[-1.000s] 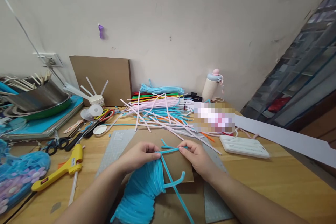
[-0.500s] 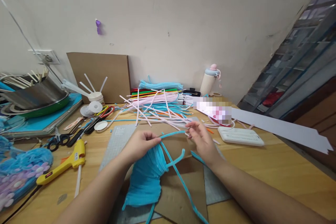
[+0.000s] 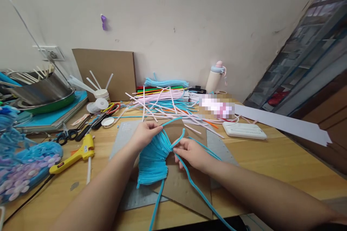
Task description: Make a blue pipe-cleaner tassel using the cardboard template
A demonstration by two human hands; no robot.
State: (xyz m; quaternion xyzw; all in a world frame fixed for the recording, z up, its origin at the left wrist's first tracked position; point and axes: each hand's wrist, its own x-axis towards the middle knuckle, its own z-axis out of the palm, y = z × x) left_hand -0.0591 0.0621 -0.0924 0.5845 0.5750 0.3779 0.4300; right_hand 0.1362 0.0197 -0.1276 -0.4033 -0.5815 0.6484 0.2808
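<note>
Over the cardboard sheet [image 3: 187, 191], mid-desk: blue ribbed piece [image 3: 153, 162], fuzzy stems packed side by side, fanned and curved, narrower at right edge. Can't tell if its underside touches the sheet.
Left hand [image 3: 146, 135]: thumb and fingers pinched on the piece's top corner; one blue stem [image 3: 172, 121] runs up and right from the fingertips.
Right hand [image 3: 191, 152]: thumb and index pinched on long strand [image 3: 193, 184] at the piece's right edge; other fingers curled below.
Strands: short bent end [image 3: 181, 137] sticks up just above right thumb; long one trails to lower right; another [image 3: 158, 202] drops from the bottom edge.
Under the sheet: grey cutting mat [image 3: 123, 133].
Behind hands: loose stem pile [image 3: 162, 103], mostly pink and blue, some orange; blue bundle [image 3: 166, 82] at the wall.
Left side: yellow glue gun [image 3: 81, 154], black-handled scissors [image 3: 65, 132], blue flowered item [image 3: 35, 168], metal bowl [image 3: 46, 90] holding sticks, white tub [image 3: 101, 94] near spool [image 3: 102, 103].
Right side: white case [image 3: 245, 131], long white strip [image 3: 284, 121], cream bottle [image 3: 213, 79] farther back, pixelated patch [image 3: 217, 108] between.
</note>
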